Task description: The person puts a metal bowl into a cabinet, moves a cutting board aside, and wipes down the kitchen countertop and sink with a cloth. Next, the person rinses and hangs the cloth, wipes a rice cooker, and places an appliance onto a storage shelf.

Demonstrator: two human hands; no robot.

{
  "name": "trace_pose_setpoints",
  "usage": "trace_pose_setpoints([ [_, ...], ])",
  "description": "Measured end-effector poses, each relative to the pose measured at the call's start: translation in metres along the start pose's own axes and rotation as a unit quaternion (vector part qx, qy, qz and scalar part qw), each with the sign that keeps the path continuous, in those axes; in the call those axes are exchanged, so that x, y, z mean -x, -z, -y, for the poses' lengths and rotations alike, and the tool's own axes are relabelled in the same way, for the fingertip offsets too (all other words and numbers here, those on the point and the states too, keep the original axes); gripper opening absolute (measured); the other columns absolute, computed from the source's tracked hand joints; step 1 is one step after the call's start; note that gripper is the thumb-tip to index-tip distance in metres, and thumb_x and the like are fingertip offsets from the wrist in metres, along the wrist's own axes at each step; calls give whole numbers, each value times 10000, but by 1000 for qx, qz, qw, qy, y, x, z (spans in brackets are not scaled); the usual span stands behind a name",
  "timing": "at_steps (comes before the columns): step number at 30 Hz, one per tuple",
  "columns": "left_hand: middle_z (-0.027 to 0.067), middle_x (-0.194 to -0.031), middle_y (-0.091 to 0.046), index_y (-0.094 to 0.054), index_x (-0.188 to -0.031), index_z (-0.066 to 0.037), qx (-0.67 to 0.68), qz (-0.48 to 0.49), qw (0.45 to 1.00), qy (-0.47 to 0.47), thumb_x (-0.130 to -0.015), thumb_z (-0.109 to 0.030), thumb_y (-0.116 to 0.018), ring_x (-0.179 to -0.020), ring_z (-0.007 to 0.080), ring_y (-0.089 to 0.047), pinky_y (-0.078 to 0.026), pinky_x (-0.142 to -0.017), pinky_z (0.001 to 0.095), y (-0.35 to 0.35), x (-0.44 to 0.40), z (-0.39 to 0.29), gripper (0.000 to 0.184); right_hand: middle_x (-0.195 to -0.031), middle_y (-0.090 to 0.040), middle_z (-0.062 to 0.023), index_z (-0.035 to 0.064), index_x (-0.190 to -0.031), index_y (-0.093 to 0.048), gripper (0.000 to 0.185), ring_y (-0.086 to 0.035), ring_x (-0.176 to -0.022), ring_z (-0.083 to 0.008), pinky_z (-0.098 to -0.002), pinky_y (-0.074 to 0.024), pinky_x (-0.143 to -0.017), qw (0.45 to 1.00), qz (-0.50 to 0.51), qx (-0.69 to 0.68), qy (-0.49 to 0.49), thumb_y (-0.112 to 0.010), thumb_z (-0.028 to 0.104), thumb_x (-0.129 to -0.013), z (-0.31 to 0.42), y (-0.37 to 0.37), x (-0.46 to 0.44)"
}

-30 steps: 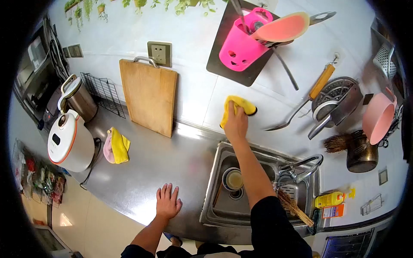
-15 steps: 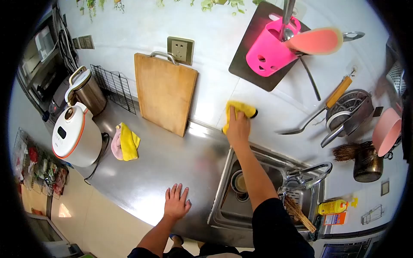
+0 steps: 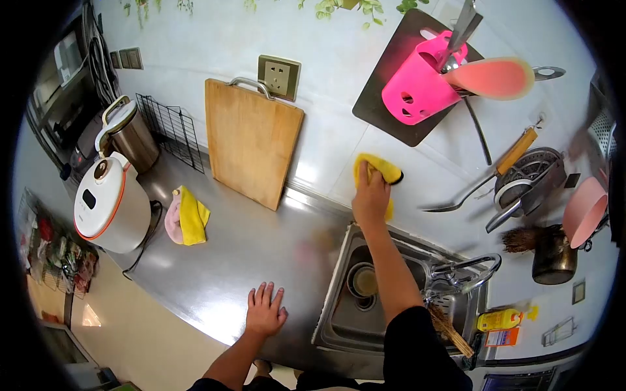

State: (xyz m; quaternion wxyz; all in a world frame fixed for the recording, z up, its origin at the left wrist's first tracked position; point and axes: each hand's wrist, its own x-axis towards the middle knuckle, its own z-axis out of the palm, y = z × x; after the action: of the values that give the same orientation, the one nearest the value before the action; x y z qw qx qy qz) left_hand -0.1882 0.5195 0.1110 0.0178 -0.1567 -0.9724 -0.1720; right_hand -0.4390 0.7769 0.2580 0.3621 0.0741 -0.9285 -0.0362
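Two hands, one cloth in use. Right hand (image 3: 372, 199): fingers close together and slightly bent, pressed on one yellow cloth (image 3: 386, 169) against the white wall (image 3: 334, 140), just above the sink; thumb hidden, cannot tell if the cloth is pinched. Left hand (image 3: 264, 314): palm down on the steel bench (image 3: 225, 260), fingers slightly spread, holding nothing. Below the right forearm, one sink (image 3: 355, 324) with at least one bowl (image 3: 365, 281) inside, one tap (image 3: 450, 268) and one bristle bundle (image 3: 452, 332) on its right side. Left of the cloth, one wooden board (image 3: 251, 146) leans upright on the wall; one socket plate (image 3: 278, 77) beside its handle. Two more cloths, one pink (image 3: 173, 220), one yellow (image 3: 193, 218), touch each other on the bench. Far left, one white cooker (image 3: 114, 212), one steel pot (image 3: 137, 144). Upper right, one pink holder (image 3: 417, 91) with several utensils. One yellow bottle (image 3: 499, 320) right of the sink.
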Motion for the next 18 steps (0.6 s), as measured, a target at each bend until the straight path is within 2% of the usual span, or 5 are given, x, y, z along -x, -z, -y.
trace_pose_setpoints([
  [4,200,-1386,-414,-495,-1316,-101,-6,-4,1000,-11,-821,-326,-527,-1321,353,-327,-207,-1082,562,-5,2,3,545,-1048,-529,-144,64,-1328,-448,480,-557,-965,-315,-424,-446,-806,999,-34,-8,12,-514,98,-854,0,-4,-10],
  [6,199,-1379,-420,-492,-1319,-97,2,-2,1000,-8,-820,-328,-525,-1319,354,-330,-204,-1084,562,-6,0,4,550,-1072,-520,-156,40,-1313,-450,485,-556,-956,-325,-431,-456,-754,997,27,-22,-63,-536,95,-839,-21,-5,11],
  [10,195,-1386,-411,-486,-1324,-98,-1,10,1000,-5,-820,-329,-522,-1324,354,-320,-201,-1086,562,-5,4,1,555,-1073,-522,-214,20,-1309,-446,506,-541,-957,-388,-460,-452,-757,988,-108,-32,-106,-576,118,-829,-41,-3,19],
  [12,192,-1397,-397,-485,-1326,-100,-18,5,1000,-8,-819,-327,-522,-1330,356,-309,-200,-1085,563,-4,1,2,557,-1061,-524,-219,27,-1323,-437,497,-543,-949,-406,-474,-441,-784,984,-94,-54,-142,-550,93,-844,-20,-18,11],
  [18,195,-1391,-398,-487,-1319,-99,-19,5,1000,-10,-807,-312,-533,-1324,360,-313,-202,-1082,567,-4,1,0,556,-1077,-526,-215,34,-1320,-458,549,-552,-941,-402,-465,-440,-810,992,83,-89,-21,-574,40,-784,-12,-21,27],
])
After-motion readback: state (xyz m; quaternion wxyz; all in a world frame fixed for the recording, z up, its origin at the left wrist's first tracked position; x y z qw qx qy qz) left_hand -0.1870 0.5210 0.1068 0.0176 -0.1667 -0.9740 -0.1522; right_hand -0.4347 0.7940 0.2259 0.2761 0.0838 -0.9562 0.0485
